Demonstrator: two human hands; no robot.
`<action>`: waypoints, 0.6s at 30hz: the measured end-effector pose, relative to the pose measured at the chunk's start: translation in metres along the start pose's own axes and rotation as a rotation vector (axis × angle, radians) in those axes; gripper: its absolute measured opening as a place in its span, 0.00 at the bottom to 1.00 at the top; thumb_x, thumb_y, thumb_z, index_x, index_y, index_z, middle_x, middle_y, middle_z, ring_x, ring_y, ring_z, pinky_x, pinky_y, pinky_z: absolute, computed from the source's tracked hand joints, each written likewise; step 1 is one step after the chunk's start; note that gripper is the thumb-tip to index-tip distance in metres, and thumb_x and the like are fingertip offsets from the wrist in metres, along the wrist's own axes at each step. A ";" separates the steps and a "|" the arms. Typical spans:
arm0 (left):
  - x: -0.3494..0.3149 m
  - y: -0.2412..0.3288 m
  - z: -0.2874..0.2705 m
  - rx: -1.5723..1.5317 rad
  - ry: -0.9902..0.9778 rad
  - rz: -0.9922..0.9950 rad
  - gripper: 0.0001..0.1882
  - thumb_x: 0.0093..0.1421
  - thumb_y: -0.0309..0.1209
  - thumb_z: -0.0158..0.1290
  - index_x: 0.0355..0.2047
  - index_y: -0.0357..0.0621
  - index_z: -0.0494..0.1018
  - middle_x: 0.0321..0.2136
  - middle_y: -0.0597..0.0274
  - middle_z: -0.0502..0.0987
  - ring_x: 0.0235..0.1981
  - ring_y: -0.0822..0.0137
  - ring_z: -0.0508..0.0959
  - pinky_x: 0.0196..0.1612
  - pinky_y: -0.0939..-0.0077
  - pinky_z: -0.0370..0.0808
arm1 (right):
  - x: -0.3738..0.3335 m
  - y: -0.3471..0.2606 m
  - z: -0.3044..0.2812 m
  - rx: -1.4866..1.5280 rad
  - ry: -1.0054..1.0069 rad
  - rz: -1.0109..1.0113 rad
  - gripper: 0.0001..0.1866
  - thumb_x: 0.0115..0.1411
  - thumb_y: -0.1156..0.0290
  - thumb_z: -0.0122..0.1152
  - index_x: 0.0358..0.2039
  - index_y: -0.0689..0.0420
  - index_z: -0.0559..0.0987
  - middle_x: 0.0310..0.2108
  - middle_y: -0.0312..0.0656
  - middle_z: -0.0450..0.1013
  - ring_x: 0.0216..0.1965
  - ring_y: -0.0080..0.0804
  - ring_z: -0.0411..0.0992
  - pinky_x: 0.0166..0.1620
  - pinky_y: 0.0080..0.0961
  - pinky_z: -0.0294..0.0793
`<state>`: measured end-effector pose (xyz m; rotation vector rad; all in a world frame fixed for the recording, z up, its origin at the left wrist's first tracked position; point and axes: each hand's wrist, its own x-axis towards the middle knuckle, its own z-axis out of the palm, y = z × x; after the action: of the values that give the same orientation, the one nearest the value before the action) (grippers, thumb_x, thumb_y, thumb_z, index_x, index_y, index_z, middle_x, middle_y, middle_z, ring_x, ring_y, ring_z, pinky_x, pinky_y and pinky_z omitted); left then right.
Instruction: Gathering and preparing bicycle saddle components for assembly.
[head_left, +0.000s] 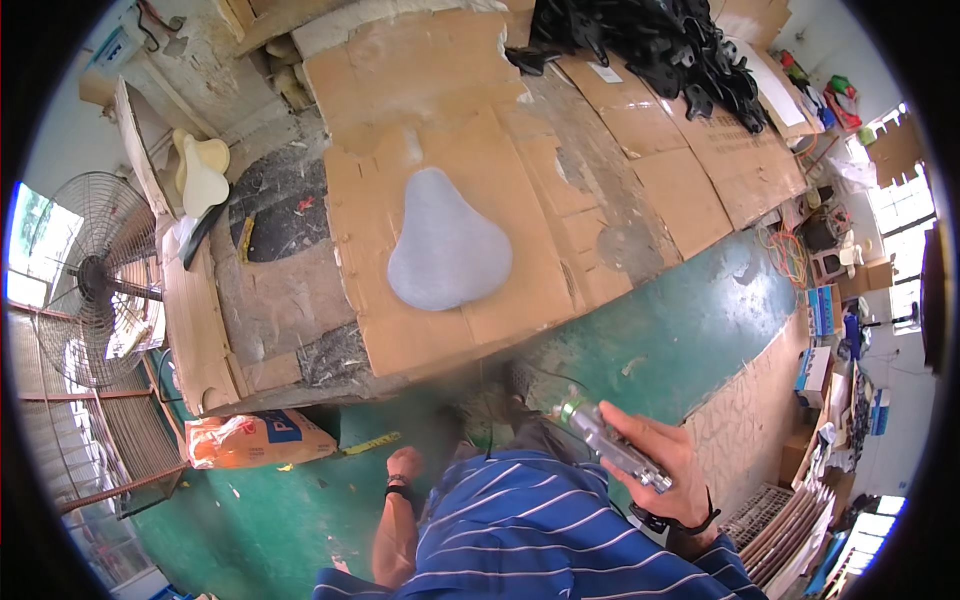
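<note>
A grey, saddle-shaped piece point(448, 245) lies flat on the cardboard sheet point(540, 290) in the middle of the workbench, its narrow end pointing away from me. My right hand point(662, 455) is wrapped round a metal spray gun point(615, 445), held off the bench's near edge in front of my body. The gun's front end has a greenish ring and points to the upper left. At my left side hangs my left hand point(403, 463), its fingers curled in a loose fist with nothing visible in them. Neither hand touches the grey piece.
Black, glossy pieces point(660, 60) are heaped at the bench's far right. Cream saddle shapes point(203, 170) stand at the left, near a large wire-guarded fan point(95, 275). An orange and white sack point(260, 440) sits on the green floor under the bench's left end.
</note>
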<state>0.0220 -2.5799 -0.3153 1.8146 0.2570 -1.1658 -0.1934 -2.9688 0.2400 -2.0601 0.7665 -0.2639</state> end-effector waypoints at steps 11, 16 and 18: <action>-0.004 -0.005 0.003 0.025 0.007 0.044 0.10 0.62 0.23 0.55 0.44 0.34 0.77 0.26 0.55 0.79 0.25 0.58 0.80 0.26 0.61 0.79 | -0.003 0.010 -0.008 -0.032 0.213 0.040 0.34 0.51 0.86 0.66 0.61 0.60 0.74 0.36 0.52 0.77 0.33 0.46 0.77 0.37 0.29 0.75; 0.010 -0.010 0.006 0.026 -0.111 0.261 0.11 0.62 0.25 0.57 0.44 0.36 0.78 0.26 0.57 0.80 0.23 0.61 0.80 0.24 0.63 0.78 | -0.013 0.007 -0.012 -0.069 0.204 0.091 0.34 0.50 0.86 0.66 0.61 0.61 0.75 0.36 0.51 0.78 0.33 0.47 0.78 0.38 0.29 0.76; 0.016 -0.009 0.005 0.104 -0.114 0.293 0.10 0.61 0.25 0.57 0.43 0.37 0.79 0.26 0.58 0.80 0.23 0.62 0.80 0.24 0.64 0.78 | -0.013 0.004 -0.011 -0.023 0.224 0.060 0.34 0.50 0.85 0.67 0.61 0.60 0.75 0.36 0.51 0.78 0.33 0.46 0.78 0.39 0.29 0.76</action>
<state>0.0227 -2.5837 -0.3341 1.7966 -0.1344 -1.0844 -0.2102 -2.9699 0.2443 -2.0475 0.9692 -0.4590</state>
